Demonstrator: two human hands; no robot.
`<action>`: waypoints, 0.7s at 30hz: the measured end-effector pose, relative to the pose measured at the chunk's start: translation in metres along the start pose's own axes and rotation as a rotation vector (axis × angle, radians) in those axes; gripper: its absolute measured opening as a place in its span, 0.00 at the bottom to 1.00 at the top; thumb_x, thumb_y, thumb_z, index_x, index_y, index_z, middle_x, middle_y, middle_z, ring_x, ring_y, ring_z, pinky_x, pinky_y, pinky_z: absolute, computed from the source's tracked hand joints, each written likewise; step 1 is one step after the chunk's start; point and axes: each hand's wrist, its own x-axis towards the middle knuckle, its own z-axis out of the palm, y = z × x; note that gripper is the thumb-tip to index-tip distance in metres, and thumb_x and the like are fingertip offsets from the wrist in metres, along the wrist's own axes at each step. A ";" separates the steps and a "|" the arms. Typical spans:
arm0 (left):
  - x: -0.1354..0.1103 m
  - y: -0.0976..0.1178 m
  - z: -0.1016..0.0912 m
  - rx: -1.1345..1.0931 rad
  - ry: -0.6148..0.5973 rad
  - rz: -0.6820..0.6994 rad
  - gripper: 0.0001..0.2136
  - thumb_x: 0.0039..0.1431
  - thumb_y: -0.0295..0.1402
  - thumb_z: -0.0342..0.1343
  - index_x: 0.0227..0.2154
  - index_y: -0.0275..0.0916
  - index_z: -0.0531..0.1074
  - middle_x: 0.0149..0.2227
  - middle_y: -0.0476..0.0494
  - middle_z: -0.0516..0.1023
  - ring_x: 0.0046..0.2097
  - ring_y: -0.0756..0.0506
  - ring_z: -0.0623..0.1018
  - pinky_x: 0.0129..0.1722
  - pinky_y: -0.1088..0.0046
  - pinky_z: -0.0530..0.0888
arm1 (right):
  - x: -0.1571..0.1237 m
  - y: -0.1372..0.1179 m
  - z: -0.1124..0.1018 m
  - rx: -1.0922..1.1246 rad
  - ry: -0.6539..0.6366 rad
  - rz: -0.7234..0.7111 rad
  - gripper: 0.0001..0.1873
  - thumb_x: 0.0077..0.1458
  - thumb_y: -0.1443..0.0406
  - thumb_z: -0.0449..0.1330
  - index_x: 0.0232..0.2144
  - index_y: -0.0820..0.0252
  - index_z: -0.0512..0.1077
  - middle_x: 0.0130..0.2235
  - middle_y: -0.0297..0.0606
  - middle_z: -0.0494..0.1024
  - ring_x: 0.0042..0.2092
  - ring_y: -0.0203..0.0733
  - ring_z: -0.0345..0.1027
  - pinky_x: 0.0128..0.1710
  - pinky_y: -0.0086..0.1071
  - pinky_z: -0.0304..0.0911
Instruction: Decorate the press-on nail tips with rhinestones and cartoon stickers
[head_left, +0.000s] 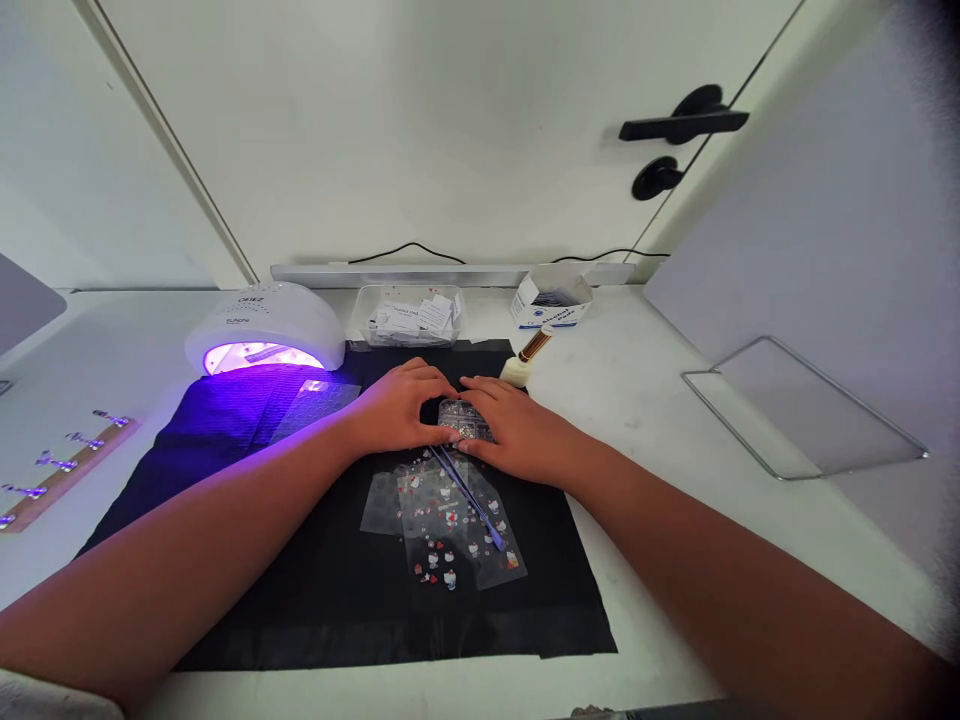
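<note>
Both my hands meet over a small clear box of nail gems [463,420] at the middle of a black mat [300,590]. My left hand [397,405] curls round the box's left side, fingers bent. My right hand [517,430] lies on its right side with fingers pressed against it. Just below the box, thin tweezers [469,497] lie slanted across several clear sticker sheets [450,530] printed with small red and white figures.
A white nail lamp [266,330] glows purple at the back left. Behind the mat stand a clear tub of wipes [409,315], a small blue and white box [551,300] and a bottle [525,360]. A wooden strip with nail tips [60,470] lies left; a wire-framed panel [802,410] lies right.
</note>
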 end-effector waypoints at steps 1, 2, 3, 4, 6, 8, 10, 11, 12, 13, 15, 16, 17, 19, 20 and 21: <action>0.000 -0.001 0.000 -0.002 -0.003 -0.002 0.21 0.51 0.46 0.64 0.44 0.35 0.76 0.44 0.38 0.78 0.47 0.40 0.74 0.49 0.59 0.70 | 0.000 0.000 0.000 0.002 -0.003 0.005 0.32 0.56 0.57 0.61 0.57 0.71 0.65 0.64 0.55 0.62 0.66 0.57 0.54 0.65 0.51 0.55; 0.000 -0.002 0.000 -0.005 -0.005 -0.004 0.22 0.51 0.46 0.64 0.44 0.36 0.76 0.44 0.39 0.78 0.48 0.40 0.74 0.50 0.60 0.70 | 0.000 0.000 0.000 0.003 -0.004 0.011 0.32 0.56 0.56 0.61 0.57 0.71 0.65 0.64 0.56 0.62 0.66 0.58 0.54 0.65 0.51 0.54; 0.000 -0.003 0.000 -0.008 -0.007 -0.006 0.22 0.51 0.46 0.64 0.44 0.36 0.76 0.45 0.39 0.78 0.48 0.40 0.74 0.50 0.60 0.70 | 0.000 0.000 0.000 0.003 -0.005 0.017 0.32 0.56 0.56 0.61 0.57 0.71 0.65 0.64 0.56 0.62 0.66 0.58 0.54 0.65 0.52 0.54; 0.000 -0.003 0.001 -0.010 -0.010 -0.008 0.23 0.51 0.47 0.64 0.44 0.36 0.76 0.45 0.39 0.78 0.48 0.40 0.74 0.50 0.60 0.70 | 0.000 0.000 0.000 0.001 -0.005 0.022 0.32 0.56 0.56 0.61 0.57 0.72 0.65 0.64 0.57 0.62 0.66 0.58 0.53 0.64 0.52 0.54; 0.000 -0.004 0.001 -0.011 -0.015 -0.012 0.23 0.51 0.47 0.64 0.45 0.36 0.76 0.45 0.39 0.78 0.48 0.40 0.73 0.51 0.60 0.70 | 0.000 0.000 -0.001 -0.003 -0.007 0.023 0.32 0.56 0.56 0.61 0.56 0.73 0.66 0.64 0.58 0.62 0.66 0.59 0.53 0.64 0.52 0.55; 0.000 -0.004 0.001 -0.007 -0.022 -0.017 0.24 0.51 0.48 0.64 0.45 0.35 0.76 0.45 0.39 0.78 0.49 0.40 0.73 0.51 0.60 0.70 | 0.000 0.000 -0.001 -0.002 -0.006 0.023 0.31 0.56 0.56 0.61 0.55 0.73 0.67 0.64 0.58 0.62 0.66 0.59 0.53 0.64 0.52 0.55; -0.001 -0.002 0.000 0.001 -0.030 -0.024 0.26 0.50 0.49 0.64 0.46 0.35 0.75 0.46 0.39 0.78 0.49 0.39 0.73 0.51 0.59 0.69 | -0.001 0.000 -0.001 -0.001 -0.002 0.023 0.30 0.56 0.56 0.61 0.55 0.73 0.67 0.64 0.58 0.62 0.66 0.59 0.54 0.64 0.52 0.55; -0.001 -0.002 0.000 0.010 -0.036 -0.032 0.26 0.50 0.50 0.64 0.46 0.35 0.75 0.46 0.39 0.78 0.49 0.39 0.73 0.51 0.58 0.69 | -0.001 0.000 -0.002 -0.001 0.001 0.022 0.30 0.56 0.56 0.61 0.55 0.73 0.67 0.64 0.58 0.62 0.66 0.59 0.54 0.64 0.52 0.55; -0.001 -0.001 0.000 0.023 -0.042 -0.042 0.27 0.49 0.51 0.64 0.46 0.36 0.75 0.47 0.39 0.77 0.50 0.38 0.73 0.52 0.57 0.68 | -0.001 0.000 -0.002 0.000 0.004 0.020 0.30 0.56 0.56 0.61 0.54 0.72 0.67 0.64 0.58 0.63 0.66 0.59 0.54 0.64 0.52 0.55; -0.001 0.000 0.000 0.036 -0.050 -0.053 0.27 0.49 0.52 0.64 0.46 0.37 0.75 0.47 0.40 0.77 0.50 0.38 0.73 0.52 0.57 0.68 | -0.001 0.000 -0.002 0.001 0.006 0.018 0.30 0.56 0.56 0.61 0.54 0.72 0.67 0.63 0.58 0.63 0.66 0.59 0.54 0.64 0.52 0.55; -0.001 0.002 -0.001 0.062 -0.066 -0.075 0.27 0.49 0.52 0.63 0.47 0.39 0.75 0.48 0.40 0.77 0.51 0.38 0.72 0.53 0.56 0.66 | -0.001 -0.001 -0.002 0.003 0.004 0.017 0.30 0.56 0.56 0.61 0.54 0.72 0.67 0.63 0.58 0.63 0.66 0.59 0.54 0.64 0.52 0.55; -0.001 0.004 -0.002 0.074 -0.072 -0.085 0.27 0.49 0.53 0.63 0.47 0.39 0.74 0.49 0.40 0.77 0.52 0.38 0.72 0.54 0.55 0.66 | -0.001 -0.001 -0.002 0.005 0.001 0.018 0.30 0.56 0.56 0.61 0.54 0.73 0.67 0.63 0.58 0.63 0.66 0.59 0.54 0.64 0.52 0.55; -0.001 0.005 -0.002 0.084 -0.076 -0.094 0.28 0.48 0.53 0.64 0.47 0.39 0.74 0.49 0.40 0.76 0.52 0.38 0.72 0.54 0.55 0.66 | -0.001 -0.001 -0.003 0.005 -0.002 0.020 0.30 0.56 0.57 0.61 0.54 0.73 0.67 0.63 0.58 0.63 0.66 0.59 0.54 0.64 0.52 0.55; 0.000 0.006 -0.003 0.105 -0.081 -0.110 0.30 0.46 0.54 0.64 0.47 0.38 0.74 0.50 0.40 0.75 0.53 0.37 0.71 0.55 0.53 0.65 | -0.001 -0.001 -0.003 0.005 -0.008 0.023 0.29 0.55 0.58 0.61 0.53 0.73 0.68 0.63 0.59 0.63 0.66 0.59 0.54 0.64 0.52 0.56; 0.000 0.007 -0.003 0.113 -0.083 -0.117 0.30 0.46 0.54 0.65 0.47 0.38 0.74 0.50 0.40 0.75 0.53 0.37 0.71 0.55 0.52 0.65 | -0.001 -0.001 -0.003 0.003 -0.008 0.023 0.28 0.55 0.58 0.61 0.53 0.73 0.68 0.63 0.59 0.63 0.66 0.59 0.54 0.64 0.52 0.56; -0.001 0.007 -0.003 0.116 -0.082 -0.120 0.29 0.46 0.53 0.65 0.47 0.38 0.74 0.50 0.40 0.75 0.53 0.37 0.71 0.54 0.52 0.64 | -0.001 -0.001 -0.003 0.002 -0.007 0.023 0.28 0.55 0.58 0.61 0.53 0.73 0.68 0.63 0.59 0.63 0.66 0.59 0.54 0.64 0.51 0.56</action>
